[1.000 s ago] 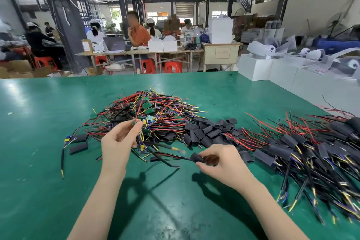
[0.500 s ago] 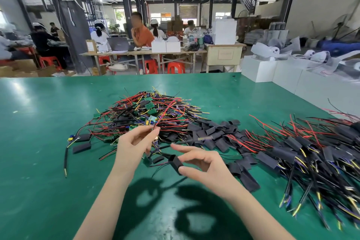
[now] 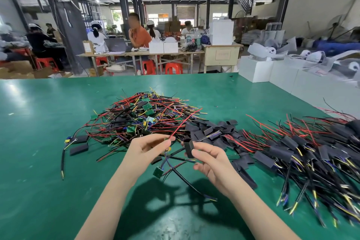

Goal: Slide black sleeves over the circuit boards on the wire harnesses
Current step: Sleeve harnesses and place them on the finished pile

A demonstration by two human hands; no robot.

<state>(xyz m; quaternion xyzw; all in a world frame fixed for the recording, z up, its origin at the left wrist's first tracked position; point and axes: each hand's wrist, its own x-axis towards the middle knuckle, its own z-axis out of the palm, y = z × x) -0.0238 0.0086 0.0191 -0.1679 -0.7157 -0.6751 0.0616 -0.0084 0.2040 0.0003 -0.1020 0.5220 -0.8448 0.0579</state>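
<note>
Hands raised over green table point(image 3: 39, 161), close together. Left hand point(image 3: 146, 148) pinches a harness point(image 3: 171, 163) btwn thumb & fingertips; red wire runs up-right from the pinch, green board point(image 3: 158, 171) dangles below w/ black cable trailing toward the table. Right hand point(image 3: 210, 160) pinches a black sleeve point(image 3: 189, 147) upright, open end up, just beside left fingertips, not on the board. Unsleeved pile point(image 3: 144, 117) behind, loose sleeves point(image 3: 212, 128) mid, sleeved harnesses point(image 3: 311, 152) at right.

Legible text: none. A label on the beige cabinet point(image 3: 222, 55) and a sheet on the cardboard box point(image 3: 88, 47) are too blurred to read.
</note>
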